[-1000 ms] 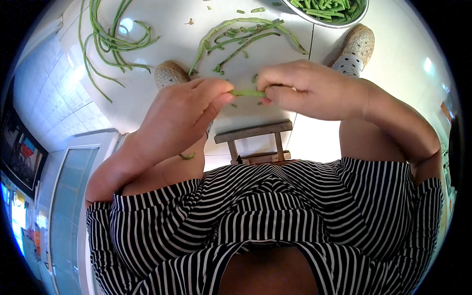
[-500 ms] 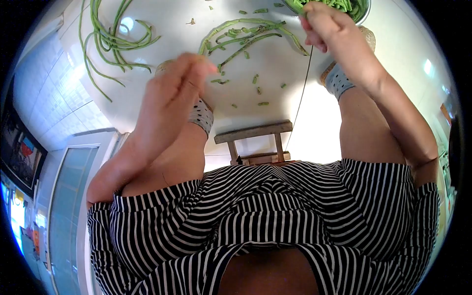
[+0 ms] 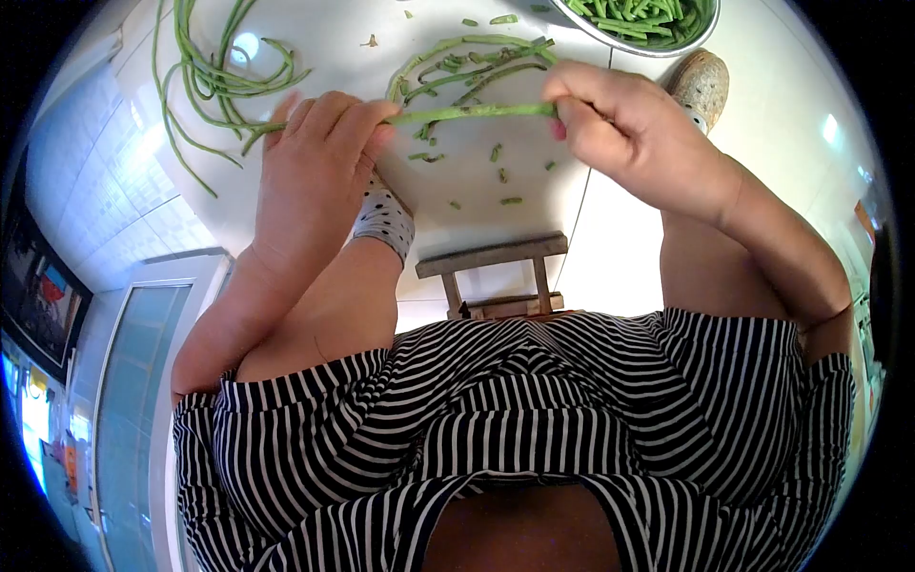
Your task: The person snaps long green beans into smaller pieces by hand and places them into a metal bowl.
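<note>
A long green bean (image 3: 467,112) with brownish spots stretches level between my two hands above the floor. My left hand (image 3: 319,143) is closed around its left part, and a length of bean shows past that hand on the left. My right hand (image 3: 620,119) pinches the right end between thumb and curled fingers. Behind the held bean lies a loose heap of discoloured long beans (image 3: 457,63) and short pieces. A metal bowl (image 3: 658,50) of cut green bean pieces (image 3: 640,17) stands beyond my right hand.
Uncut long beans (image 3: 214,76) lie coiled on the pale tiled floor (image 3: 534,181) at the left. Short bean bits (image 3: 512,201) are scattered over the tiles. A small wooden stool (image 3: 491,255) shows between my legs, with a shoe (image 3: 701,86) at the right.
My right hand has come from the bowl's rim down towards me. A long bean is now stretched between both hands. My left hand has shifted slightly left.
</note>
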Demonstrator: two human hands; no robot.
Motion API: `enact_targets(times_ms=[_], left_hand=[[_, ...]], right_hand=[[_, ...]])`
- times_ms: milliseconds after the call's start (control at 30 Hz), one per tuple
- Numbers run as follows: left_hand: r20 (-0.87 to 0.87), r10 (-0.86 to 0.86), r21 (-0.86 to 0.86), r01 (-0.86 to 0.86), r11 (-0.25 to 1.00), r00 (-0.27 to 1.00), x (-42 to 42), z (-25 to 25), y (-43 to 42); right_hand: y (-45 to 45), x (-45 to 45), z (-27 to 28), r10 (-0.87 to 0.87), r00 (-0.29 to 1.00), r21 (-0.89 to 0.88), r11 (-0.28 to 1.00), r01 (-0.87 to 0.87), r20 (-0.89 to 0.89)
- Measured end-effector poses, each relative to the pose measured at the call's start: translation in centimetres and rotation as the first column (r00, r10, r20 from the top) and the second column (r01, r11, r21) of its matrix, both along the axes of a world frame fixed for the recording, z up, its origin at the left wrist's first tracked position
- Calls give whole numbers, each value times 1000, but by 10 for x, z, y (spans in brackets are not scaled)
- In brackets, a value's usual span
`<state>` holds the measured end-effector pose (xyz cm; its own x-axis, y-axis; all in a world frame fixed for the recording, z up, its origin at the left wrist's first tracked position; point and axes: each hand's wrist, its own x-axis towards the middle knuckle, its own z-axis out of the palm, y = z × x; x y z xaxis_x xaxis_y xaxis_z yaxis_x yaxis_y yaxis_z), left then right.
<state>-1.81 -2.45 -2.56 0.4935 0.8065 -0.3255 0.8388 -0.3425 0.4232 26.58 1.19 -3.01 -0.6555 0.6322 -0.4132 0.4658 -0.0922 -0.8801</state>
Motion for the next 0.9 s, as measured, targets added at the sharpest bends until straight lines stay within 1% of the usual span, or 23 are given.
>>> enact_targets(times_ms=[33, 100, 133, 167, 200, 233, 267, 333, 367, 400, 433, 467, 500, 533, 567, 600, 633, 667, 700, 767, 800, 833, 900], left_hand=[[0, 0, -1, 0, 1000, 1000, 0, 2, -1], [223, 146, -199, -101, 975, 964, 6, 10, -1], [223, 145, -199, -101, 975, 964, 7, 12, 0], [281, 126, -174, -78, 982, 951, 9, 13, 1], [339, 105, -147, -58, 987, 935, 9, 14, 1], [339, 105, -146, -58, 988, 935, 9, 16, 1], [326, 104, -141, -61, 988, 940, 10, 18, 1], [311, 103, -140, -61, 988, 945, 8, 16, 1], [340, 53, -111, -16, 994, 939, 8, 13, -1], [367, 3, -80, 29, 996, 930, 8, 11, -2], [368, 2, -81, 30, 996, 930, 9, 11, -3], [371, -29, -97, 70, 993, 928, 11, 12, -3], [374, -61, -114, 111, 987, 926, 13, 13, -4], [373, -62, -114, 113, 987, 926, 14, 13, -3], [355, -97, -84, 135, 987, 930, 15, 13, -3], [337, -130, -54, 157, 986, 933, 15, 12, -3], [337, -129, -54, 156, 986, 933, 16, 12, -3], [333, -146, -31, 166, 986, 932, 16, 11, -3], [328, -164, -8, 176, 984, 930, 15, 10, -3], [319, -169, -5, 180, 984, 932, 16, 10, -4], [311, -177, -2, 186, 982, 934, 16, 10, -4], [311, -176, -2, 186, 982, 934, 17, 10, -4], [297, -167, 34, 164, 986, 940, 18, 12, -2]], right_hand=[[1, 0, 0, 0, 1000, -1, 1000, 0, 0], [6, 0, -2, -214, 949, -20, 974, 225, 229], [10, 6, -12, -256, 933, -26, 962, 271, 252], [18, 9, -21, -256, 933, -27, 962, 272, 252], [29, 12, -28, -443, 823, -102, 857, 505, 356], [37, 15, -29, -584, 664, -144, 691, 709, 467], [40, 17, -26, -585, 665, -142, 692, 708, 465], [42, 19, -18, -600, 720, -382, 611, 693, 348], [34, 17, -20, -600, 720, -383, 610, 694, 349], [22, 13, -26, -554, 803, -419, 690, 590, 219], [15, 8, -26, -494, 865, -437, 763, 477, 83], [14, 7, -23, -495, 865, -437, 762, 479, 84], [14, 6, -18, -379, 925, -580, 750, 318, 17], [15, 5, -14, -267, 961, -698, 702, 143, -72], [17, 5, -13, -268, 961, -699, 701, 143, -72], [18, 5, -11, -90, 992, -703, 711, -1, -92], [19, 4, -10, 92, 989, -704, 696, -145, -113], [13, 3, -7, 143, 985, -629, 759, -170, -94], [8, 2, -7, 144, 985, -629, 759, -171, -94], [3, 0, -4, 242, 962, -588, 763, -268, -124], [5, -1, 1, 261, 956, -664, 693, -281, -133], [7, -4, 6, 261, 956, -664, 693, -282, -133], [8, -7, 13, 256, 959, -721, 641, -263, -122]])
